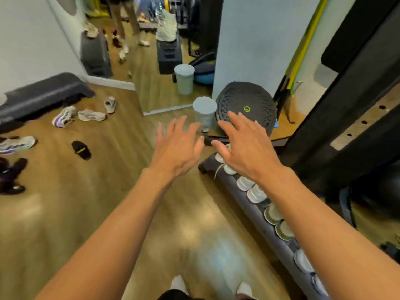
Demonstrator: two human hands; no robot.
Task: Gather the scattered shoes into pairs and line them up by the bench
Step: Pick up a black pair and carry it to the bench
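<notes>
shoes [92, 115] lie scattered well left of empty, spread left hand [177, 147] and right hand [246, 146].

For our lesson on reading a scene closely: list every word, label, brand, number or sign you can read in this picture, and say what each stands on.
No word or number can be read here.
Dark round dome: a small yellow-green ring mark, a symbol without letters.
Black slide on the floor: a green mark on its strap, too blurred to read.
</notes>
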